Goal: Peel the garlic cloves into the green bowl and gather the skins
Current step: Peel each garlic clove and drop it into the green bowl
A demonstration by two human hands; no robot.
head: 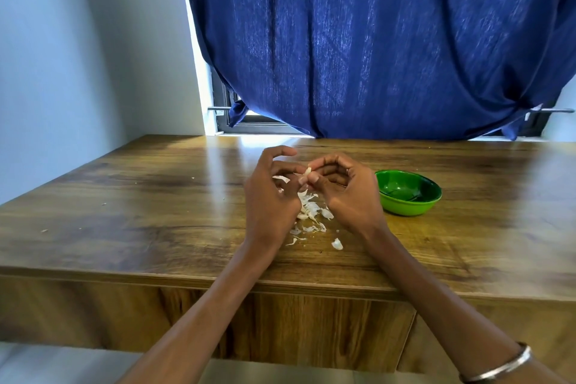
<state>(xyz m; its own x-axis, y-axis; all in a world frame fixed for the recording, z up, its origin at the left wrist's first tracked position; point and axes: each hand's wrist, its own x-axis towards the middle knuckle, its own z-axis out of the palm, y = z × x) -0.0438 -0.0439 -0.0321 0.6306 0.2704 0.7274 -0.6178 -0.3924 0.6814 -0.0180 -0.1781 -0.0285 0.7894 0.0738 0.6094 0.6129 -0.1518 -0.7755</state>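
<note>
Both hands are raised a little above the middle of the wooden table (pixel 156 212). My left hand (pixel 271 193) and my right hand (pixel 346 190) meet at the fingertips and pinch a small pale garlic clove (pixel 308 171) between them. A strip of white skin (pixel 281 178) curls off by the left fingers. Below the hands lies a loose pile of garlic skins (pixel 310 212), with a few stray pieces nearer the front edge (pixel 337 244). The green bowl (pixel 408 193) stands just right of my right hand; I cannot make out any cloves inside it.
A dark blue curtain (pixel 374 40) hangs over the window behind the table's far edge. A pale wall (pixel 78 56) closes the left side. Tiny skin crumbs dot the left part of the tabletop (pixel 44 231). A metal bangle (pixel 498 366) circles my right wrist.
</note>
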